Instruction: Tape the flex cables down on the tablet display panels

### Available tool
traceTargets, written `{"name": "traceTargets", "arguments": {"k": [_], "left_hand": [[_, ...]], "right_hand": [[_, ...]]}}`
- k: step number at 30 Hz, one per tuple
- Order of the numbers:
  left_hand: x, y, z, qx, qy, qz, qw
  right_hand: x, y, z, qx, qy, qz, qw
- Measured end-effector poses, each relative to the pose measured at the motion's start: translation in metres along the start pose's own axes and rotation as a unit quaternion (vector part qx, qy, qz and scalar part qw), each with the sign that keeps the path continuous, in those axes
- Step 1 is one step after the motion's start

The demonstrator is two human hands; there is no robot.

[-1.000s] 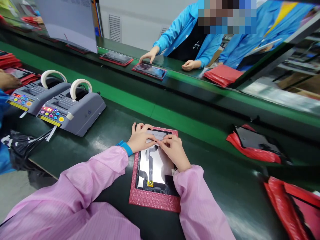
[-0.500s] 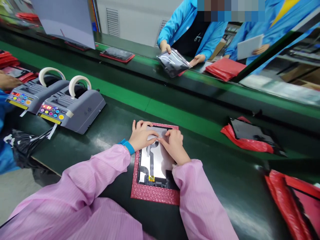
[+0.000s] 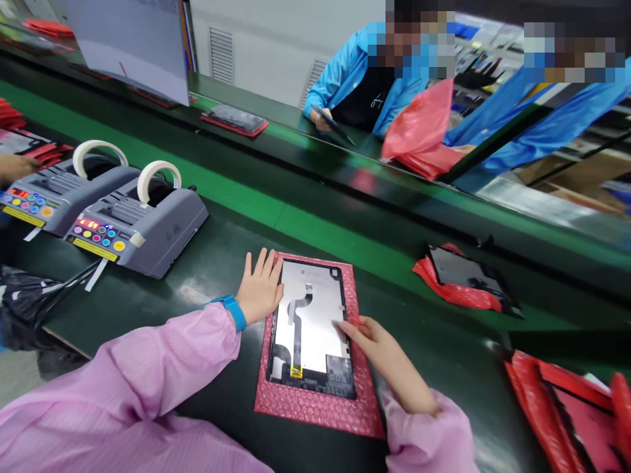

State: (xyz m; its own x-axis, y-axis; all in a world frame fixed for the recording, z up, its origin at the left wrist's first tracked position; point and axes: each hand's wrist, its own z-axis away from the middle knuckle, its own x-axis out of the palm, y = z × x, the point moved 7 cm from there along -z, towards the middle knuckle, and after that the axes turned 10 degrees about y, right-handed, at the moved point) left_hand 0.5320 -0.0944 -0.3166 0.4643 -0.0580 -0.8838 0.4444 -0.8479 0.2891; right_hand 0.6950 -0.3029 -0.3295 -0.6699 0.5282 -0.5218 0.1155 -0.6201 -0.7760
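A tablet screen panel point(image 3: 318, 322), its pale back facing up, lies on a pink bubble-wrap bag point(image 3: 315, 414) on the dark table. Down its back runs a dark flex cable point(image 3: 298, 332) with yellow tape at the lower end. My left hand point(image 3: 260, 287), wearing a blue wristband, rests spread at the panel's upper left edge and the bag. At the right edge, my right hand point(image 3: 377, 341) lays its thumb over the panel while its other fingers curl by the bag's border; their tips are hidden.
Two grey tape dispensers point(image 3: 140, 226) stand at the left, with another person's hand point(image 3: 17, 169) behind them. Red bags with panels point(image 3: 463, 279) lie at the right. Across the raised ledge, a person in blue point(image 3: 345, 85) holds a dark flat object.
Both hands have parted from the cable's upper end. My left hand moved to the left edge and flattened; my right moved down to the right edge. Across the ledge, a red bag was lifted.
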Motion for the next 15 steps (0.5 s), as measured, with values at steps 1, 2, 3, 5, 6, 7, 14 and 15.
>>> {"name": "traceTargets", "arguments": {"k": [1, 2, 3, 5, 6, 7, 14, 15], "left_hand": [[0.001, -0.002, -0.003, 0.000, -0.001, 0.021, 1.000], [0.003, -0.006, -0.007, -0.004, 0.000, 0.050, 0.999], [0.003, -0.011, -0.011, -0.015, 0.006, 0.087, 0.996], [0.003, -0.027, -0.020, -0.055, 0.035, 0.179, 0.982], [0.003, -0.036, -0.024, -0.081, 0.056, 0.227, 0.969], [0.002, -0.045, -0.027, -0.110, 0.080, 0.271, 0.953], [0.004, -0.076, -0.031, -0.234, 0.153, 0.390, 0.877], [0.004, -0.076, -0.030, -0.235, 0.150, 0.392, 0.877]], "right_hand": [[0.008, -0.004, 0.002, -0.004, -0.020, -0.039, 0.999], [0.015, -0.008, 0.002, -0.008, -0.027, -0.071, 0.997], [0.019, -0.011, -0.001, -0.013, -0.016, -0.092, 0.996], [0.019, -0.020, -0.018, -0.036, 0.044, -0.106, 0.993], [0.017, -0.027, -0.030, -0.053, 0.078, -0.108, 0.990], [0.016, -0.035, -0.045, -0.071, 0.105, -0.109, 0.986], [0.006, -0.130, -0.183, -0.148, 0.223, -0.092, 0.959], [0.002, -0.143, -0.199, -0.147, 0.239, -0.078, 0.957]]}}
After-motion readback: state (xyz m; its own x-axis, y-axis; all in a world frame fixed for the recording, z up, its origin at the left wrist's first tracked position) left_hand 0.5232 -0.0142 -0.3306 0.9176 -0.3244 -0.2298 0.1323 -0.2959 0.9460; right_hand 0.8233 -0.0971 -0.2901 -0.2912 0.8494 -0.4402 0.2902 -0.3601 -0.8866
